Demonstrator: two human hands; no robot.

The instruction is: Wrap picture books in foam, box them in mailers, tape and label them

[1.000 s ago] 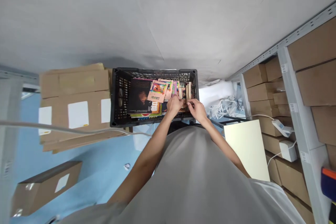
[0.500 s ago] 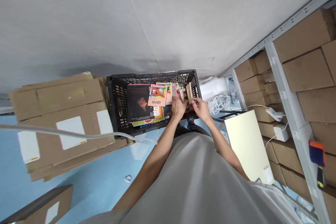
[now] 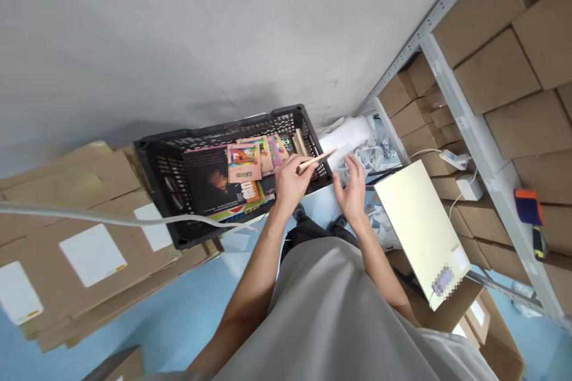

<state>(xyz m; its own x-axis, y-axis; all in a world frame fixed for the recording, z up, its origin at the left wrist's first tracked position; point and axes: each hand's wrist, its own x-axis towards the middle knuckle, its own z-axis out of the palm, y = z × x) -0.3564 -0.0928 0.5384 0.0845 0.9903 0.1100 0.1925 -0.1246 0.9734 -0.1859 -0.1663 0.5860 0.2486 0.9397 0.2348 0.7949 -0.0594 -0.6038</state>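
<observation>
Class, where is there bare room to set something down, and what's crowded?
Bare: the cream panel beyond its white item and blurred item; the blue floor between the cardboard stack and left forearm. Crowded: the black crate, holding printed books.

Left hand (image 3: 289,183) has lifted thin book (image 3: 318,159).

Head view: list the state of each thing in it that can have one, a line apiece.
Left grip, closed on the thin flat item
Thin flat item, held edge-on to the camera
Right grip, open
Black crate, open-topped, partly filled
Dark book, lying flat, partly covered
Pink booklets, overlapping
Shelf boxes, stacked
Cable, slack
</observation>
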